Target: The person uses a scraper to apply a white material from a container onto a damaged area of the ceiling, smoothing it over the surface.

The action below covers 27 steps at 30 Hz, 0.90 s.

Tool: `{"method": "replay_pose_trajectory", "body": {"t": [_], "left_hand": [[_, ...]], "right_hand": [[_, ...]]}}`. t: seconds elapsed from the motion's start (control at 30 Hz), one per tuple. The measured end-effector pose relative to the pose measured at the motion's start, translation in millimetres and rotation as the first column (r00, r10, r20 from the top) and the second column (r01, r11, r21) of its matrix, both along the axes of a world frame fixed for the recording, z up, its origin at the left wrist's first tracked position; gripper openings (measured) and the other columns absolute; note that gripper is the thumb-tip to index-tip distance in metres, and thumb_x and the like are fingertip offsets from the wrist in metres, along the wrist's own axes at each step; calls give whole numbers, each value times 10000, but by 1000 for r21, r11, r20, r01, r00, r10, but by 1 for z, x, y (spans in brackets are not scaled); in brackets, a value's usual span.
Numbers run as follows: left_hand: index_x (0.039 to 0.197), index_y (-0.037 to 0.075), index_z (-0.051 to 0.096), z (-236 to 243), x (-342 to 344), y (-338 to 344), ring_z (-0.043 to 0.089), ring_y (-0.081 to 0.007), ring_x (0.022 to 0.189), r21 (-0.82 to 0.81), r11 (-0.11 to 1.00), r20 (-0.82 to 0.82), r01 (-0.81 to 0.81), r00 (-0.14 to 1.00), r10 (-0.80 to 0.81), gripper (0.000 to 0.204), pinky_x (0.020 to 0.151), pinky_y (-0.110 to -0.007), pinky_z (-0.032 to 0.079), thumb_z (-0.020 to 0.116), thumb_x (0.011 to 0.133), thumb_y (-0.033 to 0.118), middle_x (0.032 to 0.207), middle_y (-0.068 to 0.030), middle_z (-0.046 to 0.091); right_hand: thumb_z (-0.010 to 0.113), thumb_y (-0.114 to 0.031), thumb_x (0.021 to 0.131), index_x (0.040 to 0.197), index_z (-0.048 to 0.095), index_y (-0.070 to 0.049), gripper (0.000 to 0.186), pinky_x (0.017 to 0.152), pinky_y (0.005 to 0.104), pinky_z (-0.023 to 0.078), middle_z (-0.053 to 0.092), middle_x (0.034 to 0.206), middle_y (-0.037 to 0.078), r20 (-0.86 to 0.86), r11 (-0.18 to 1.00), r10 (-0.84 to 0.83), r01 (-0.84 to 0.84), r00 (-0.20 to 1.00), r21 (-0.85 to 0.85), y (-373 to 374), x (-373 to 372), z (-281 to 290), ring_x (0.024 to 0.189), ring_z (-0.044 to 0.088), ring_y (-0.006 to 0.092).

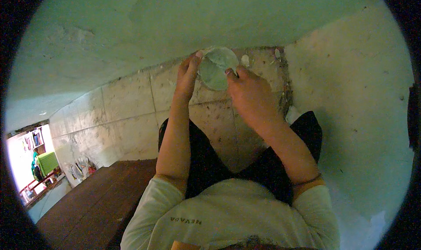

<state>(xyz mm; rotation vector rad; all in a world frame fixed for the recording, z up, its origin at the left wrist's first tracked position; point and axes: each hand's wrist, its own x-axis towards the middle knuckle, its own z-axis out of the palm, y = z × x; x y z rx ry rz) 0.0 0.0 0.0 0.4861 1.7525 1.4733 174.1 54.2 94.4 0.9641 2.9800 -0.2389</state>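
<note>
A round, pale, open tub (213,80) is at the floor by the wall, with whitish-green material inside and a raised lump or smear across its far part. My left hand (187,76) grips the tub's left rim, thumb at the top edge. Over the right side of the tub, my right hand (251,90) is closed, with a small dark bit of a slim tool showing between thumb and fingers. The tool's far end is too dim to tell apart from the material in the tub.
Ahead rises a green wall (175,22) with peeling paint; another wall (351,105) stands close on my right. Pale flakes (244,60) lie on the stained tiled floor (127,99). A dark brown wooden surface (101,197) is at my left, and a bright doorway (33,158) shows shelves beyond.
</note>
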Motion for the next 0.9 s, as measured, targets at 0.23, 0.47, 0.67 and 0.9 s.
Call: {"method": "replay_pose_trajectory", "body": {"t": [0.23, 0.47, 0.67, 0.9], "left_hand": [[1263, -5, 618, -6, -3, 6, 577, -253, 1096, 11, 998, -64, 56, 996, -56, 676, 950, -361, 432, 615, 872, 547, 1176, -141, 647], [1228, -12, 635, -14, 1, 7, 582, -249, 1047, -4, 988, -82, 153, 985, -153, 656, 922, -365, 443, 604, 876, 540, 1109, -122, 671], [1192, -11, 648, -1, -2, 2, 571, -233, 1043, -79, 996, -58, 44, 997, -49, 638, 936, -360, 428, 603, 878, 542, 1110, -112, 663], [1231, -26, 620, 7, 3, -1, 554, -253, 1116, -43, 999, -58, 20, 998, -23, 702, 987, -375, 404, 595, 877, 580, 1182, -147, 637]], "right_hand": [[575, -170, 902, 1195, 641, -101, 307, 695, 409, 567, 649, 1054, 132, -128, 997, 77, -78, 989, -3, 34, 14, -4, 858, 682, 302], [589, -177, 883, 1203, 641, -140, 326, 700, 427, 562, 622, 968, 104, -3, 987, 159, -159, 987, -8, 35, 22, -5, 845, 673, 311], [586, -196, 887, 1194, 645, -114, 324, 713, 421, 566, 636, 984, 113, -59, 984, 156, -160, 986, -74, 21, 18, -6, 838, 675, 321], [579, -266, 921, 1059, 701, -59, 277, 797, 481, 539, 685, 1005, 168, -122, 984, -115, 96, 986, -153, 42, 33, 8, 875, 662, 369]]}}
